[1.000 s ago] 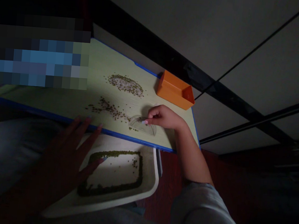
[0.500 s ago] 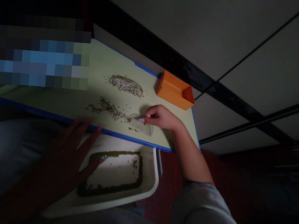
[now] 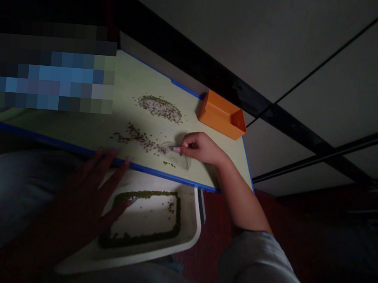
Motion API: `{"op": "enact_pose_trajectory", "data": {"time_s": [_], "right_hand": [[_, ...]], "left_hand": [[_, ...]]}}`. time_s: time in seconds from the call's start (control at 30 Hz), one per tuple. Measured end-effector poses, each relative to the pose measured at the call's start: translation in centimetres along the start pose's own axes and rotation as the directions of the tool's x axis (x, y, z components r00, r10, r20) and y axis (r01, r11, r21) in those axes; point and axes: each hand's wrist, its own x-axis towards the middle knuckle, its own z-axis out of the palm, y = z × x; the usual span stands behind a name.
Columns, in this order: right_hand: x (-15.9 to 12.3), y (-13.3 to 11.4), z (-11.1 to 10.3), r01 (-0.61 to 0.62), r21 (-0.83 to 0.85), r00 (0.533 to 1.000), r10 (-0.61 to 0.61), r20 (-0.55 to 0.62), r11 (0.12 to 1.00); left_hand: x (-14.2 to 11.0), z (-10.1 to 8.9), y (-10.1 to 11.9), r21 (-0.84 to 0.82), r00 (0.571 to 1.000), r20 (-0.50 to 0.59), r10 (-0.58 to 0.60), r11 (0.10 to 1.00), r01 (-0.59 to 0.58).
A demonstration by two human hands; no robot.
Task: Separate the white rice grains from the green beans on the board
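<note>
Right hand (image 3: 197, 147): its fingers were closed in what looked like a pinch on the clear half-round piece.
Half-round piece (image 3: 183, 162): it was at the surface (image 3: 130, 76), beside the lower scatter (image 3: 137, 135); a loose pinch might have let it twist, a raised edge let seeds slip under.
Left hand (image 3: 80, 194): its fingers were spread, holding nothing visible, over the white tub (image 3: 190, 211); a bump could have shifted the tub.
Blue rim (image 3: 166, 176): the tub sat below only part of it, so seeds pushed off farther right might have hit the red floor (image 3: 213, 224).
Upper pile (image 3: 160, 108): a wide stroke could have mixed it with the scatter.
</note>
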Motion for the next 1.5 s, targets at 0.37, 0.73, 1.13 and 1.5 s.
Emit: {"op": "enact_pose_trajectory", "data": {"time_s": [0.37, 0.73, 1.13, 1.5], "right_hand": [[0.8, -0.3, 1.2, 0.024, -0.038, 0.983, -0.031, -0.183, 0.999], [0.9, -0.4, 1.4, 0.096, -0.033, 0.974, -0.101, -0.204, 0.995], [0.7, -0.8, 1.0, 0.122, -0.041, 0.982, -0.126, -0.140, 0.992], [0.6, -1.0, 1.0, 0.189, -0.015, 0.982, -0.189, -0.019, 0.982]], "left_hand": [[0.0, 0.0, -0.2, 0.048, 1.000, 0.008, 0.020, 0.999, -0.020], [0.0, -0.3, 0.2, 0.011, 0.999, 0.018, -0.038, 0.999, 0.037], [0.1, -0.1, 0.1, 0.024, 1.000, 0.012, -0.009, 1.000, 0.009], [0.1, -0.3, 0.0, 0.030, 1.000, 0.027, -0.011, 1.000, 0.010]]}}
